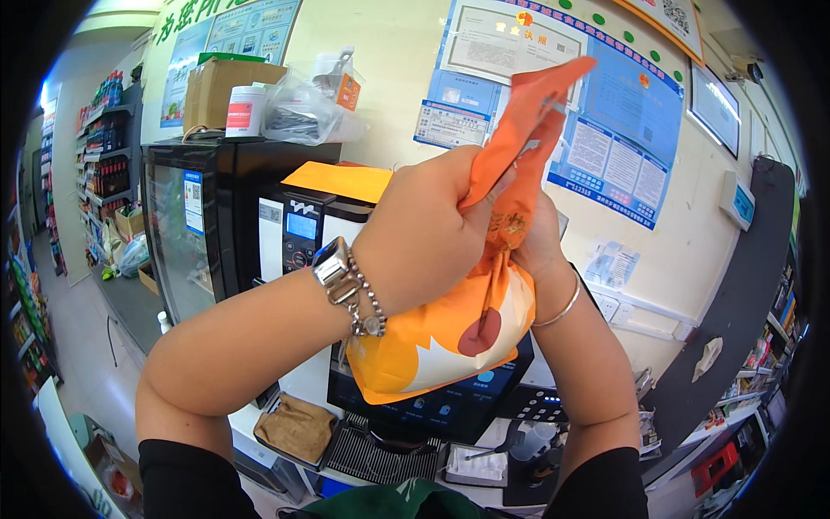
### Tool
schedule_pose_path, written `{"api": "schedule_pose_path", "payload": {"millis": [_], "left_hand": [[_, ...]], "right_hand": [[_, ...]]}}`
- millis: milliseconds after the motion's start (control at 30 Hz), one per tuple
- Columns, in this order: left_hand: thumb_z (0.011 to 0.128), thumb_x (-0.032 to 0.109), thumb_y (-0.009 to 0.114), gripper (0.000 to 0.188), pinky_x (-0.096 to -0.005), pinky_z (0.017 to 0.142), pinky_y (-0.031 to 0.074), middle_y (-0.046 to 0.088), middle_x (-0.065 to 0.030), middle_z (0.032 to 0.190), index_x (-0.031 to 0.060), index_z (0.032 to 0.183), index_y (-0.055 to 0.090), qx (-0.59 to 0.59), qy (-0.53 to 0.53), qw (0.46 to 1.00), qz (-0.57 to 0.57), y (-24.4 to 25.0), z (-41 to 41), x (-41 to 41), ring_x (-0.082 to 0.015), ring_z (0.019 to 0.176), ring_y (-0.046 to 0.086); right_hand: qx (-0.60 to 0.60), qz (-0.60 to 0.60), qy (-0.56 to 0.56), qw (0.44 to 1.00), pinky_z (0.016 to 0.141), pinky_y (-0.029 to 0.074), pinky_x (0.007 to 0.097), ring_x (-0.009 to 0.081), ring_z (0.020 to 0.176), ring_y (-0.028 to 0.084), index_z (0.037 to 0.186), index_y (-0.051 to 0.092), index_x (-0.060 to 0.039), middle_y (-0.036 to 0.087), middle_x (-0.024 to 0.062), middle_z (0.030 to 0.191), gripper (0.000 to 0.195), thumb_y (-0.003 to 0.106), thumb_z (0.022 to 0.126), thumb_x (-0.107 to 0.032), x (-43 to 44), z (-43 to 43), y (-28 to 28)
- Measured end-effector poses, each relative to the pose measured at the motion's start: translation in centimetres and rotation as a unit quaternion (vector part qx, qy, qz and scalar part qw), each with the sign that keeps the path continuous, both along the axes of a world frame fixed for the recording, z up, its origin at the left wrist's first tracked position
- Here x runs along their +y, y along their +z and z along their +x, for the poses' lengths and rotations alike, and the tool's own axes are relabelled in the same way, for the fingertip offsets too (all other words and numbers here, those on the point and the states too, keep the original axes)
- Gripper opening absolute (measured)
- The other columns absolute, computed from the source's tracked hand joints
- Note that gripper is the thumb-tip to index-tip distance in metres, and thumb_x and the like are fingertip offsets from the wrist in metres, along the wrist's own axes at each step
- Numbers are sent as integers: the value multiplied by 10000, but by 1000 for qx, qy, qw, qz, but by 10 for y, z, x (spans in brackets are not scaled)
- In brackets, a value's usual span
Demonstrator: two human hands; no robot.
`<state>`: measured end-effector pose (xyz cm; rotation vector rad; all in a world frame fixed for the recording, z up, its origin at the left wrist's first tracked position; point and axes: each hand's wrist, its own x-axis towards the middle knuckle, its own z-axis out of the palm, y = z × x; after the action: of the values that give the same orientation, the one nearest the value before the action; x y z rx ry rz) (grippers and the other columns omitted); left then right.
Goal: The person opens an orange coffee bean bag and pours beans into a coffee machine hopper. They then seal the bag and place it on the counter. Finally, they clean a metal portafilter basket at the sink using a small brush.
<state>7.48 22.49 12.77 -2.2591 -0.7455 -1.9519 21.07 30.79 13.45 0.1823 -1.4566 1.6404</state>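
An orange and yellow packaging bag (447,350), with a white shape and a dark red round spot printed on it, hangs in front of me. Its body bulges below, and its neck is gathered into a narrow twist. My left hand (421,227), with a watch and a bracelet at the wrist, grips the neck from the left. Partly hidden behind the neck, my right hand (538,233) closes on it from the right, a thin bangle at its wrist. The orange top end of the bag rises above both hands.
Behind the bag stand a dark touch screen (447,396) and a machine with a small lit display (301,225). Below are a folded brown cloth (295,428), a slatted drip tray (382,457) and a white cloth (476,464). A glass-doored black cabinet (185,227) stands left.
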Motion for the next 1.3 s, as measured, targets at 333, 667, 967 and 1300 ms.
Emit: {"api": "schedule_pose_path", "payload": {"millis": [333, 667, 967, 1300], "left_hand": [[1016, 212, 481, 247, -344, 699, 494, 641, -167, 832, -10, 1082, 567, 91, 112, 985, -96, 13, 6, 3, -272, 732, 617], [992, 183, 504, 210, -381, 656, 501, 646, -206, 818, -8, 1054, 567, 109, 147, 979, -87, 17, 7, 8, -351, 714, 629], [990, 178, 499, 206, -378, 636, 498, 642, -205, 790, -13, 1025, 566, 100, 140, 982, -81, 14, 7, 10, -346, 676, 618], [996, 292, 526, 311, -326, 626, 502, 660, -103, 767, -1, 1049, 619, 43, 76, 987, -133, 20, -2, 9, -159, 670, 627]], "right_hand": [[-50, 118, -258, 958, 670, 503, 282, 135, 800, 615, 1005, 621, 22, 650, 76, 943, 219, 588, 930, -181, -4, -3, 5], [-140, 250, -283, 915, 719, 526, 260, 129, 888, 616, 1130, 541, -48, 613, 49, 1025, 210, 501, 993, -202, 9, 3, 8], [-120, 209, -256, 936, 732, 531, 265, 135, 903, 621, 1138, 541, -44, 616, 54, 1038, 214, 494, 996, -197, 12, 1, 6], [-61, 149, -297, 941, 696, 499, 282, 134, 822, 598, 956, 619, 39, 647, 98, 941, 260, 570, 949, -217, 2, -3, 5]]}}
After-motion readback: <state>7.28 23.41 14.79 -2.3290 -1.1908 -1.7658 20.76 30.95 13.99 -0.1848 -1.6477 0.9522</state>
